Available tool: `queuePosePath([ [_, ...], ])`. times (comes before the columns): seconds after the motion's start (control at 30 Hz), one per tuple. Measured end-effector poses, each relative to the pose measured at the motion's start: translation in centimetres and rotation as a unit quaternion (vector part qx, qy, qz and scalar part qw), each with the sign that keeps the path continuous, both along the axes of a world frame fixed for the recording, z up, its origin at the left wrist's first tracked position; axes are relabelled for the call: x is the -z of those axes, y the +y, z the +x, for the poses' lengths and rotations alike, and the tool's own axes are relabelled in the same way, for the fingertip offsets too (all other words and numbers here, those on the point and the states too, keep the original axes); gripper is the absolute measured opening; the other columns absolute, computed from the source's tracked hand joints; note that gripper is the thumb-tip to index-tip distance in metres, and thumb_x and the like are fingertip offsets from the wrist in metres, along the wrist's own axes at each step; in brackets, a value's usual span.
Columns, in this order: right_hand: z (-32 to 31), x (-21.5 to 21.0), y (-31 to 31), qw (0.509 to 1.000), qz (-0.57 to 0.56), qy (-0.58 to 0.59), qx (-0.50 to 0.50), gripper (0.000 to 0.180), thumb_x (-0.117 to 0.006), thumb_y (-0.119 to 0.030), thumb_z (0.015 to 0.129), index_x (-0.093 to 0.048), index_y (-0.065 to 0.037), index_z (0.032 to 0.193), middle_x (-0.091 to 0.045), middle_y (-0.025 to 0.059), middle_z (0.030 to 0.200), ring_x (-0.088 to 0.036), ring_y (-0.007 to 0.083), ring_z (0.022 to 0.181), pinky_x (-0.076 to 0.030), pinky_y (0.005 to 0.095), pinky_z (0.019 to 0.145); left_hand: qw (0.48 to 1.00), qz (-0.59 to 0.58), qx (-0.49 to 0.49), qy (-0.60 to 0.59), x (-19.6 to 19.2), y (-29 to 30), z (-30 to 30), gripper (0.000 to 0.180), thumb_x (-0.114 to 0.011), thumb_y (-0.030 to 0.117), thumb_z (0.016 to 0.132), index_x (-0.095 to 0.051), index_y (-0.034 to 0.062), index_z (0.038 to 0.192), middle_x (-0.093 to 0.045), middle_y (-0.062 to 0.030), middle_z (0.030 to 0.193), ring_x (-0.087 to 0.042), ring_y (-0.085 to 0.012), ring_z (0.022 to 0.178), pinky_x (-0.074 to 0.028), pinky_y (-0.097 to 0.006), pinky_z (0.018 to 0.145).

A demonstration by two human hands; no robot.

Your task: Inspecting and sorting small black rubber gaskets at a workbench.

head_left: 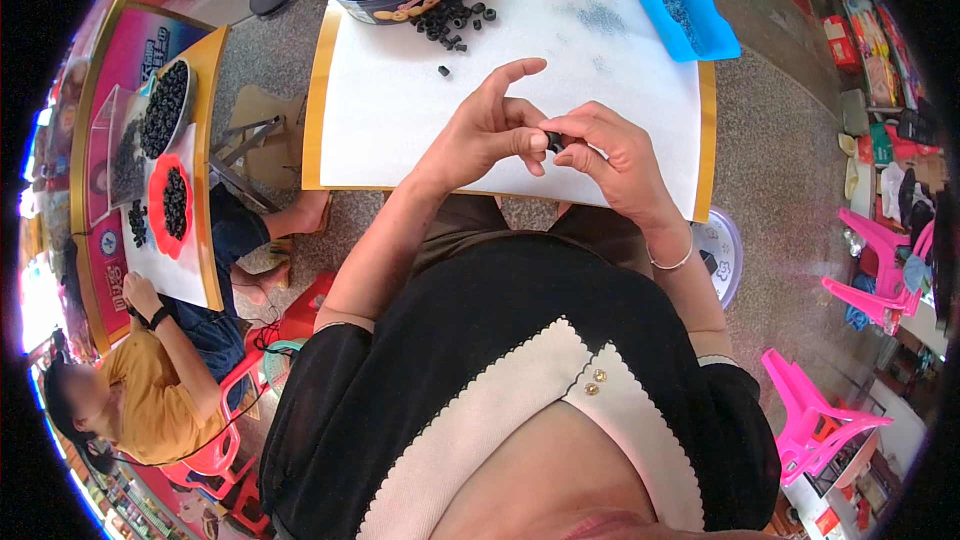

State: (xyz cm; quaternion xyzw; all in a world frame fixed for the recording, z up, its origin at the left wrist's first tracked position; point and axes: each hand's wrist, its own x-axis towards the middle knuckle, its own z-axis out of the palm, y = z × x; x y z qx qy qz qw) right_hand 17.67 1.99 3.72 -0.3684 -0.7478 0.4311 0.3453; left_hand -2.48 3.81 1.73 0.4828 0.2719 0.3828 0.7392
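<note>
Over the near part of the white-topped table, my two hands meet at a small black ring-like piece. My right hand pinches it between thumb and fingers. On its other side, the thumb of my left hand presses against the same piece, while the left index finger sticks out above. Part of the piece is hidden by the fingertips. Beyond my hands a tub is heaped with similar black pieces. Several have spilled beside it, and one loose black piece lies closer to me.
At the table's far right sits a blue plastic tray holding small blue bits. Blue specks dot the white surface nearby. On the left, a person sits at another table with a red bowl of black pieces. Pink chairs stand at right.
</note>
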Motion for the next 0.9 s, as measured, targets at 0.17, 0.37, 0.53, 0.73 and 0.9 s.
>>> queuePosePath([
  [0.17,-0.3,0.8,-0.4,0.999,0.006,0.014,0.035,0.026,-0.061,-0.006,0.083,-0.064,-0.006,0.11,-0.059,0.0046,0.088,-0.058,0.0136,0.076,-0.047,0.0241,0.065,0.998,-0.044,-0.035,-0.033,0.8,-0.7,0.5,0.068,-0.066,0.008,0.084,-0.024,-0.0039,0.135,-0.061,-0.011,0.09,-0.063,-0.0169,0.072,-0.053,-0.027,0.066],
  [0.37,-0.4,-0.3,-0.7,0.991,-0.065,0.082,0.083,0.021,-0.063,-0.002,0.082,-0.064,-0.003,0.103,-0.061,0.005,0.083,-0.058,0.0109,0.073,-0.048,0.0239,0.064,0.988,-0.104,-0.089,-0.077,1.2,-1.5,1.6,0.048,-0.064,0.007,0.085,-0.038,-0.005,0.125,-0.06,-0.0105,0.091,-0.062,-0.0163,0.073,-0.053,-0.027,0.067],
  [0.53,-0.3,-0.1,-1.0,0.993,-0.03,0.066,0.088,0.014,-0.063,-0.002,0.082,-0.063,-0.002,0.096,-0.062,0.0045,0.081,-0.058,0.0102,0.072,-0.048,0.0236,0.065,0.993,-0.019,-0.114,-0.025,0.1,-1.8,1.8,0.043,-0.062,0.005,0.086,-0.04,-0.0047,0.122,-0.06,-0.0112,0.091,-0.062,-0.0166,0.074,-0.053,-0.027,0.068],
  [0.73,0.4,-1.5,-0.1,0.993,-0.103,0.058,0.008,0.019,-0.063,-0.008,0.084,-0.063,-0.001,0.101,-0.055,0.0029,0.087,-0.053,0.01,0.078,-0.047,0.0236,0.071,0.997,-0.043,-0.042,-0.043,-0.4,-1.2,0.9,0.053,-0.064,0.004,0.084,-0.034,-0.0037,0.128,-0.061,-0.0115,0.091,-0.063,-0.0171,0.073,-0.053,-0.028,0.068],
  [0.9,0.5,-1.6,0.2,0.998,-0.032,0.012,-0.055,0.02,-0.055,-0.007,0.088,-0.061,0.0,0.106,-0.05,0.0066,0.1,-0.058,0.0142,0.085,-0.049,0.026,0.071,0.996,-0.059,-0.015,-0.072,0.3,-0.8,0.7,0.061,-0.066,0.006,0.083,-0.029,-0.0035,0.131,-0.062,-0.0117,0.092,-0.062,-0.0174,0.071,-0.052,-0.028,0.067],
])
